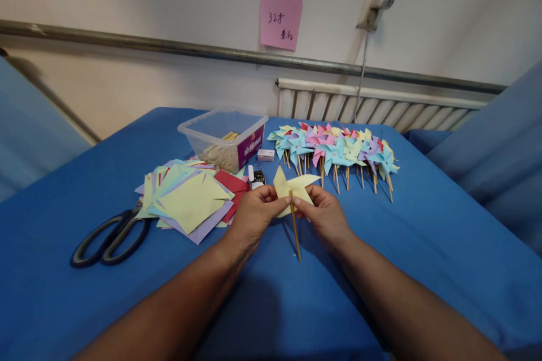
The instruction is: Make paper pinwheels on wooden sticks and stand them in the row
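A pale yellow paper pinwheel on a thin wooden stick is held up at the middle of the view, its back towards me. My left hand pinches it from the left, thumb beside the top of the stick. From the other side my right hand grips it, thumb close to the stick and fingers behind the paper. The stick slants down below both hands. Just beyond my left hand stands a small open box of dark pins. Whatever fastens the pinwheel's front is hidden.
Coloured paper sheets lie piled at left, with black-handled scissors beside them. Behind is a clear plastic tub of sticks, near a small white box. Several pinwheels lie at back right on the blue cloth.
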The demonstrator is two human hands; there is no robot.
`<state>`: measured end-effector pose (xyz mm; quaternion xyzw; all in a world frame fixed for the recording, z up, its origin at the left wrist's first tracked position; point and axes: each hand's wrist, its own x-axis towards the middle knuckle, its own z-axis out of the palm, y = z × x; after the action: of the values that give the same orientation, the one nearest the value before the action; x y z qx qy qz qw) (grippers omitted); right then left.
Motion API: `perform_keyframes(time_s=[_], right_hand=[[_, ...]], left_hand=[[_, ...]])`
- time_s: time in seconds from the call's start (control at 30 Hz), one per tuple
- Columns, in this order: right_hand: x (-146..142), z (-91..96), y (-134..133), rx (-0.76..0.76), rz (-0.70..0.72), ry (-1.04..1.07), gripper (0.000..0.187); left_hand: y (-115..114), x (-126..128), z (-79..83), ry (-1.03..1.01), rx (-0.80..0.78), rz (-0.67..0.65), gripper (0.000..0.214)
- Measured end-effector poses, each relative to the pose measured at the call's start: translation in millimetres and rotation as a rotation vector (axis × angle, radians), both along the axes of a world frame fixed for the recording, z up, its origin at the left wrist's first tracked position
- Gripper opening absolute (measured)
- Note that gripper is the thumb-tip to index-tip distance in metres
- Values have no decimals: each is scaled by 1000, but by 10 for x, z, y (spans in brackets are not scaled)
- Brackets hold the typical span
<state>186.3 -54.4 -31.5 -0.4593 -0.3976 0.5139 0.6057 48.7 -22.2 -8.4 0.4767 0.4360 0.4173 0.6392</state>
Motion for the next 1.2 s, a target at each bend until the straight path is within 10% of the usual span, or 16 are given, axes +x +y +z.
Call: perform_keyframes(time_s=[1.2], right_hand=[[-11, 18, -6, 22, 17, 137, 19]], left_hand=[[-27, 22, 26, -37, 39, 20, 27]])
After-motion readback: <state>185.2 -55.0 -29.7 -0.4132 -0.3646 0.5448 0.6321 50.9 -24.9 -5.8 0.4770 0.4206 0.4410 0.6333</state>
